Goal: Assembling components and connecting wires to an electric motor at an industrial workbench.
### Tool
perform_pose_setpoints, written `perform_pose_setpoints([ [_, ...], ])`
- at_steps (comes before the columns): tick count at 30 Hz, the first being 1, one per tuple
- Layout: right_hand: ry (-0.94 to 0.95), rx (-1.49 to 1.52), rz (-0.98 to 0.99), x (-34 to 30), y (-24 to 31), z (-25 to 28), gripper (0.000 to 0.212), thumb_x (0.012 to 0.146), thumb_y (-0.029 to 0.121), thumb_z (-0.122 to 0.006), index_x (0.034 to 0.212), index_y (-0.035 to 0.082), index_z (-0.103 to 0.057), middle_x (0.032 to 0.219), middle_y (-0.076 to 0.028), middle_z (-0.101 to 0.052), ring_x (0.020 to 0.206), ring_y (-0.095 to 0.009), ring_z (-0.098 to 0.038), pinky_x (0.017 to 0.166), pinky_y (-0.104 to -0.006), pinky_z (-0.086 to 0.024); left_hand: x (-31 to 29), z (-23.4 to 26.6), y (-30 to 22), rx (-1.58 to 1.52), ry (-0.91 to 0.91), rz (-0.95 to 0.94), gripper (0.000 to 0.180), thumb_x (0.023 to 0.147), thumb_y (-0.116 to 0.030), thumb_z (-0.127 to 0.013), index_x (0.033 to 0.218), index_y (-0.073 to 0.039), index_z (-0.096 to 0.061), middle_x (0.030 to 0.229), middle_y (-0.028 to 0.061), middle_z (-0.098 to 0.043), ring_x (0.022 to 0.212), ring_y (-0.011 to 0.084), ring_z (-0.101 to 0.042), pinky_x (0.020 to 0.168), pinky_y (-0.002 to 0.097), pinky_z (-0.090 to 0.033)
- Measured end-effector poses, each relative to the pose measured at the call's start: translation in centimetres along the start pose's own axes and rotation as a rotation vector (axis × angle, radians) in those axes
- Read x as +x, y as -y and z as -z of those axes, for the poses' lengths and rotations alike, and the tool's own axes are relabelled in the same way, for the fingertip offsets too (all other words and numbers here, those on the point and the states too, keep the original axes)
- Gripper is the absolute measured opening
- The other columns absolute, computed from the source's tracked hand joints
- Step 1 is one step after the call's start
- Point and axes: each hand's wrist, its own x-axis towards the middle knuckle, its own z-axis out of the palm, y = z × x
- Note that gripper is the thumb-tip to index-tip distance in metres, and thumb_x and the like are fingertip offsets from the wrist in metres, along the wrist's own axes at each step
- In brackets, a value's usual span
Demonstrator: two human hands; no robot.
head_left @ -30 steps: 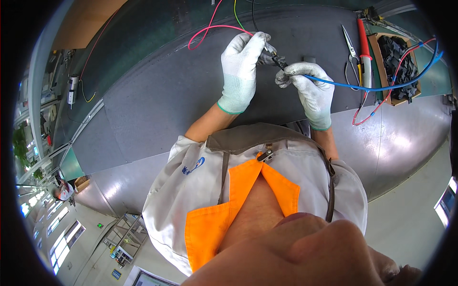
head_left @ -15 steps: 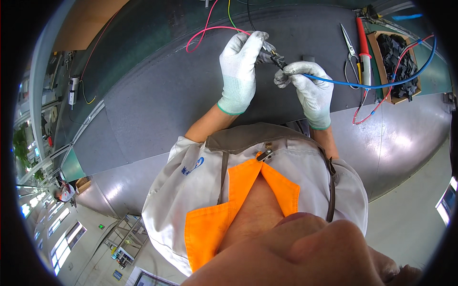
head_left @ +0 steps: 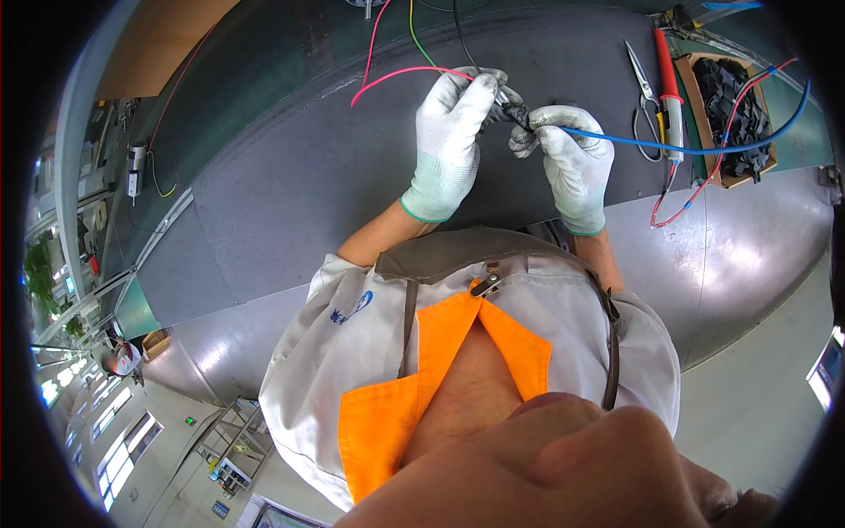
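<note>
My left hand (head_left: 453, 128), in a white knit glove with grey fingertips, is closed on a red wire (head_left: 400, 74), pinched between thumb and fingers. A small black connector (head_left: 515, 113) sits between my two hands, partly covered by the gloved fingers. My right hand (head_left: 572, 158), gloved alike, pinches the near end of that connector, and a blue cable (head_left: 651, 145) runs off from it to the right. A green-yellow wire (head_left: 418, 40) and a black wire (head_left: 459, 35) come down from the far edge to my left fingers. The joint itself is hidden.
On the dark grey worktable (head_left: 299, 167), to the right, lie scissors (head_left: 647, 101) and a red-and-white stick-shaped tool (head_left: 672, 114) with a red cord. Beside them stands a cardboard box (head_left: 695, 114) of black plastic parts. A person (head_left: 123, 356) is far off at left.
My left hand has shifted slightly right and down, its fingers now covering more of the connector. The red wire's loop has opened out. The right hand stays nearly in place.
</note>
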Motion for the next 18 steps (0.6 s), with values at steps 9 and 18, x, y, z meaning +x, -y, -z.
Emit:
perform_pose_setpoints([
  [9, -0.076, -0.068, -0.052, 0.2, -0.7, -0.2, 0.018, 0.097, -0.001, -0.064, 0.113, -0.007, -0.068, 0.103, -0.013, -0.074, 0.081, -0.015, -0.071, 0.072, -0.0259, -0.059, 0.4, 1.4, 2.0, -0.263, 0.077, 0.150, 0.023, 0.107, -0.022, -0.056, 0.117, -0.002, -0.061, 0.106, 0.0125, -0.068, 0.089, 0.0195, -0.067, 0.078, 0.0338, -0.055],
  [18, -0.202, -1.379, 0.284, 2.9, 7.5, 9.1, 0.044, 0.088, 0.018, -0.075, 0.128, 0.001, -0.067, 0.115, -0.017, -0.072, 0.100, -0.028, -0.070, 0.090, -0.0390, -0.055, 1.1, 4.3, 2.9, -0.347, 0.140, 0.160, 0.026, 0.104, -0.021, -0.057, 0.116, 0.001, -0.064, 0.129, 0.0218, -0.063, 0.118, 0.0319, -0.064, 0.106, 0.0488, -0.049],
])
